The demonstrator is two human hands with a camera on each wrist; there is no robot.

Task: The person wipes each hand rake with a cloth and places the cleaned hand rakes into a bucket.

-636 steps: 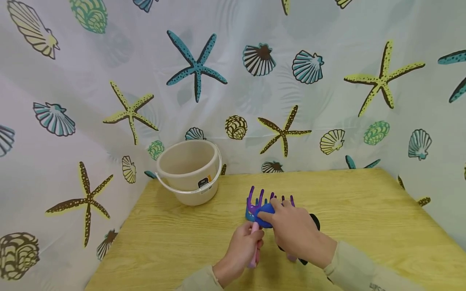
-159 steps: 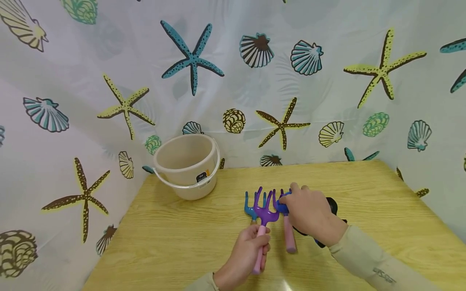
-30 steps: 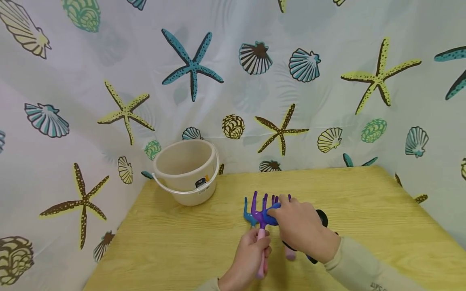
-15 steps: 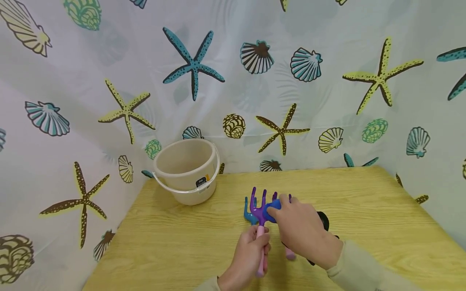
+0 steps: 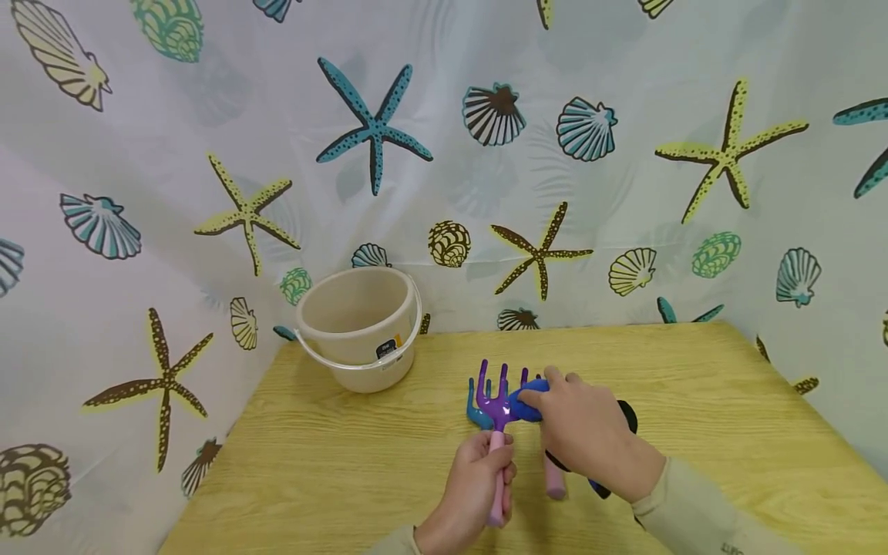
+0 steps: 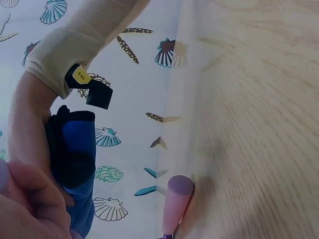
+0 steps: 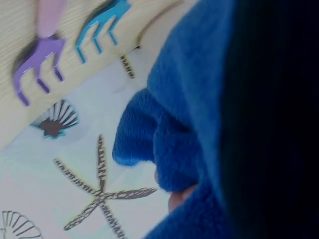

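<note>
My left hand [image 5: 472, 482] grips the pink handle of a purple hand fork [image 5: 496, 408], its tines pointing up and away. My right hand [image 5: 590, 432] pinches a fuzzy blue cloth [image 5: 529, 401] against the right side of the fork's head, where it hides the rightmost tine. In the right wrist view the cloth [image 7: 184, 99] fills much of the picture, and a fingertip shows between its folds. On the table behind lies a teal hand fork [image 5: 476, 412], partly covered by the held one. A second purple fork with a pink handle [image 5: 554, 478] lies under my right hand, its head mostly hidden.
A cream bucket [image 5: 357, 331] with a white bail handle stands at the table's back left. The wooden table [image 5: 333, 462] meets a hanging sheet [image 5: 444, 177] printed with shells and starfish at the back and sides. A black wrist camera [image 6: 99, 94] sits on my right wrist.
My right hand has shifted slightly right with the cloth along the fork's head over the last half second. My left hand has kept its grip on the handle. The bucket has stayed in place.
</note>
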